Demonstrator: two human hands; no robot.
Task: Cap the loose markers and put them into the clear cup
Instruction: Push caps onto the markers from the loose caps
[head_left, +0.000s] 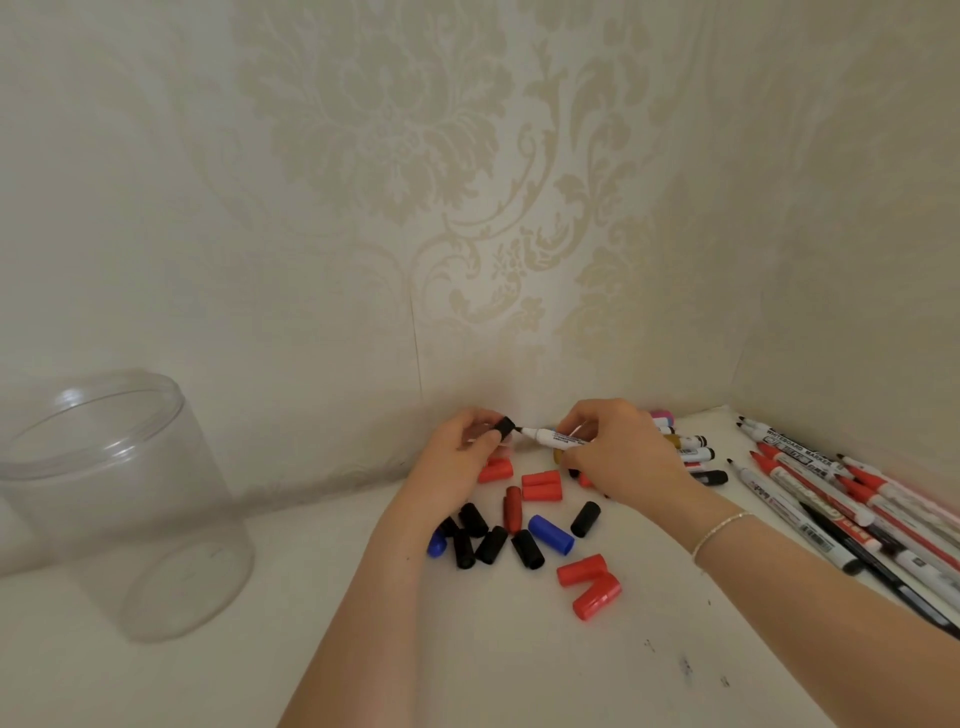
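My left hand (460, 457) pinches a black cap (503, 427) near the back wall. My right hand (618, 447) grips a white marker (556, 437) lying level, its black tip pointing left, right at the cap's mouth. Below my hands several loose caps lie on the white table: black caps (475, 540), a blue cap (550, 533) and red caps (589, 584). Several uncapped markers (810, 483) lie in a row at the right. The clear cup (109, 499) stands upright at the left with nothing in it.
The white table (260, 649) meets patterned wallpaper walls behind and at the right. A few short markers (685, 441) sit in the back corner behind my right hand. Small dark marks (685, 667) dot the tabletop at the front right.
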